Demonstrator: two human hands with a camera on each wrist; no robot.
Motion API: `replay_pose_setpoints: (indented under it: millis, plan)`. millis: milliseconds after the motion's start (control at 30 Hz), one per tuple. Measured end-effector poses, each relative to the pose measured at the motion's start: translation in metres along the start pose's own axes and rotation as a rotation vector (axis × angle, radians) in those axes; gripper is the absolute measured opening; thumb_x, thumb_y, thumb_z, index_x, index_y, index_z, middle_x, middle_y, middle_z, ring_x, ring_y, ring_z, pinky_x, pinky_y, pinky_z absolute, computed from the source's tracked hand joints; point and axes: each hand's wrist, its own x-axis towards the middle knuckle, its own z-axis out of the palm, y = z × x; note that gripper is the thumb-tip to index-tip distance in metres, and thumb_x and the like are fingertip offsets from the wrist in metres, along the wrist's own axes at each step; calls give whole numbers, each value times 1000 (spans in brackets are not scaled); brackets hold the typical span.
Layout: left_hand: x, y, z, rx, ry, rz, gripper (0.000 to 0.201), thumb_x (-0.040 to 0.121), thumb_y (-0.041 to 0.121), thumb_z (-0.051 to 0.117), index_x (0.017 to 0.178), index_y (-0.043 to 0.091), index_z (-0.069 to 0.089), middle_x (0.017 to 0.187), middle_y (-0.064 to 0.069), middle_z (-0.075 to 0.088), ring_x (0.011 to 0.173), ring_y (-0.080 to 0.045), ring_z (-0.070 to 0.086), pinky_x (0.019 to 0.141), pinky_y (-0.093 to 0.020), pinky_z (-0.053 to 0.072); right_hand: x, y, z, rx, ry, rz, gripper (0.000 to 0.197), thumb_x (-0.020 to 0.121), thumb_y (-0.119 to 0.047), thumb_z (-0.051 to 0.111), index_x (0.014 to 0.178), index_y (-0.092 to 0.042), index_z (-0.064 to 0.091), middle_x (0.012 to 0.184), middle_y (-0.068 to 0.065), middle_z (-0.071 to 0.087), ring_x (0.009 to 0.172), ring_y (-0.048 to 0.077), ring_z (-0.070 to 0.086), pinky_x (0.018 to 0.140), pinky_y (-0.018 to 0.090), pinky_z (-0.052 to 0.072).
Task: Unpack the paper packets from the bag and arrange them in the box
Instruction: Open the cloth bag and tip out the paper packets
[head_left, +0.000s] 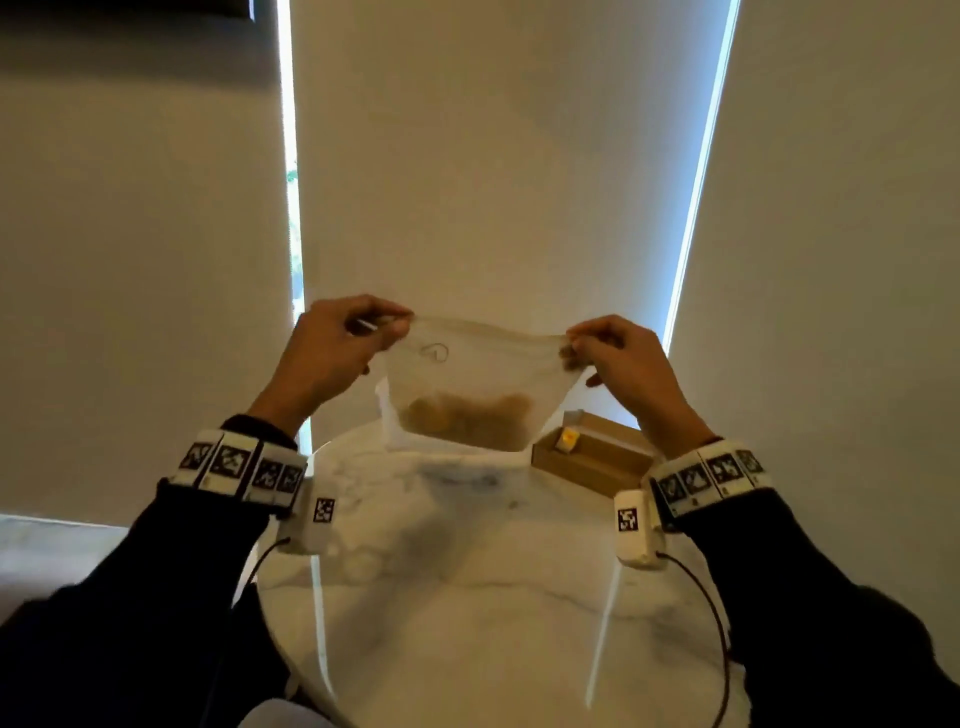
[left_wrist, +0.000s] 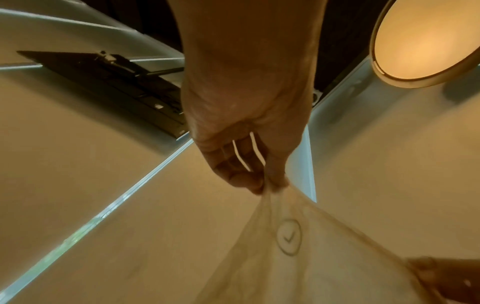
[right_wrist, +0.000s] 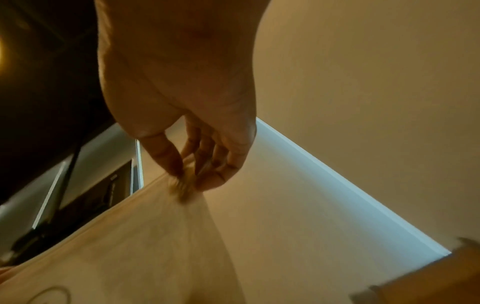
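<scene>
Fingers (head_left: 400, 326) on bag (head_left: 467, 384) (circled tick)

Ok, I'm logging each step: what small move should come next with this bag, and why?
Probably lower the translucent plastic bag to the white marble table: the left hand and right hand pinch its top corners aloft, brown packets inside.

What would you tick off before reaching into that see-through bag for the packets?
1. Left hand pinches the bag top corner: ok.
2. Right hand pinches the other corner: ok.
3. Bag lifted above the table: ok.
4. Packets sitting at the bag's bottom: ok.
5. Bag mouth open: cannot tell.
6. Box open, room inside: ok; one small yellow item sits in it.
</scene>
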Motion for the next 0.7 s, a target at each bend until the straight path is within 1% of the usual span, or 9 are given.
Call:
replay_pose_setpoints:
  millis: [100,167,267,367,400,433,467,533,700]
  plan:
    - [-39,-36,23,19,-206,-106,13,96,29,79,107,35,83,96,10,81,86,-14,74,59,-26,59,-27,48,5,-115,-130,145,20,96,-5,69,103,-21,78,96,-2,82,96,18,78,78,33,59]
    - [-45,-55,41,26,-241,-136,12,96,32,79,106,37,83,100,12,80,87,-15,74,61,-30,61,-30,66,14,-188,-124,144,24,95,-6,69,103,-27,78,102,-7,80,103,14,75,88,29,61]
    - [-40,-67,74,-53,-182,-159,18,95,30,80,112,36,80,104,9,78,92,-13,73,61,-24,59,-25,69,45,-269,-120,53,12,94,-34,71,103,-41,73,112,-17,75,106,5,68,100,36,57]
    - [-41,-73,112,-140,-173,-228,26,91,29,85,114,28,75,102,4,77,89,-10,73,62,-23,60,-27,77,90,-561,-76,-143,25,94,-60,65,113,-44,67,111,-28,66,117,-5,49,126,44,17]
    - [-43,-76,123,-161,-178,-266,27,90,27,85,114,25,73,100,4,77,86,-6,73,62,-22,60,-29,82,104,-562,-69,-182,29,95,-62,64,116,-42,68,110,-27,68,117,-5,50,128,44,11]
    - [-47,-80,133,-168,-183,-295,27,90,26,85,114,23,71,100,4,77,83,-4,73,62,-21,60,-32,89,115,-513,-89,-189,31,96,-62,64,117,-40,70,108,-25,70,117,-5,54,130,44,15]
    - [-49,-85,141,-166,-177,-310,26,91,25,85,113,22,70,99,4,78,81,-3,73,63,-20,60,-33,97,123,-418,-121,-163,29,97,-59,66,116,-38,73,108,-21,72,113,-3,60,127,44,30]
    - [-50,-91,152,-178,-144,-313,24,91,24,85,111,24,71,96,4,80,83,-5,75,65,-20,60,-29,112,130,-229,-160,-84,19,99,-49,71,110,-35,77,106,-18,74,101,0,67,103,40,57]
    - [-37,-94,165,-274,-266,-296,26,97,25,78,123,28,71,102,7,82,97,-5,76,75,-22,61,-13,137,116,-51,-86,-15,16,96,-44,77,110,-37,78,103,-18,76,97,-6,69,84,24,59]
